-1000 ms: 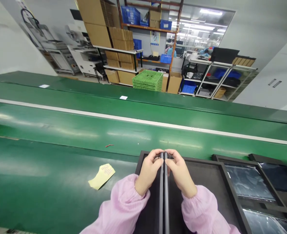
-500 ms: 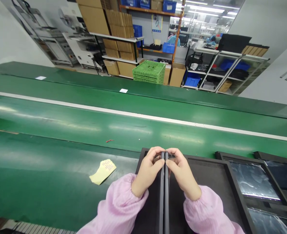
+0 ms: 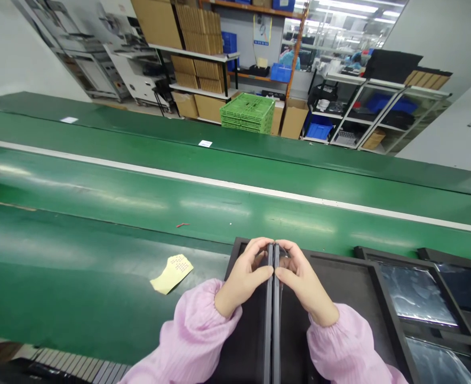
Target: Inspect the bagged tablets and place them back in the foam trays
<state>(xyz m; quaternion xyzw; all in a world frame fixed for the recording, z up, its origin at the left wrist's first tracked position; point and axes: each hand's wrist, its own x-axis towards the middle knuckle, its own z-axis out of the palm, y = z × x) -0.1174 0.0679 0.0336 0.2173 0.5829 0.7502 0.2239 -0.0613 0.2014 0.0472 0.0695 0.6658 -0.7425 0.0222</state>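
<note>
Two thin dark-grey flat panels stand on edge side by side, seen almost edge-on: a left panel (image 3: 268,325) and a right panel (image 3: 276,325). My left hand (image 3: 243,277) grips the far end of the left one, thumb on the near side and fingers curled over the top. Mirroring it, my right hand (image 3: 307,282) pinches the far end of the right one. Something clear and shiny shows beside that panel, under my right fingers. Below both hands lies a black tray (image 3: 347,277). The panels' broad faces are mostly hidden.
Black frames holding film-covered screens (image 3: 417,293) lie to the right. A torn yellow note (image 3: 173,274) rests on the green bench (image 3: 79,298) at left. A white strip (image 3: 227,184) crosses the green surface behind. Farther back are green crates (image 3: 247,112) and shelves.
The view has shifted slightly. Both hands still hold the upright panels together, and the gap between the panels looks a little narrower.
</note>
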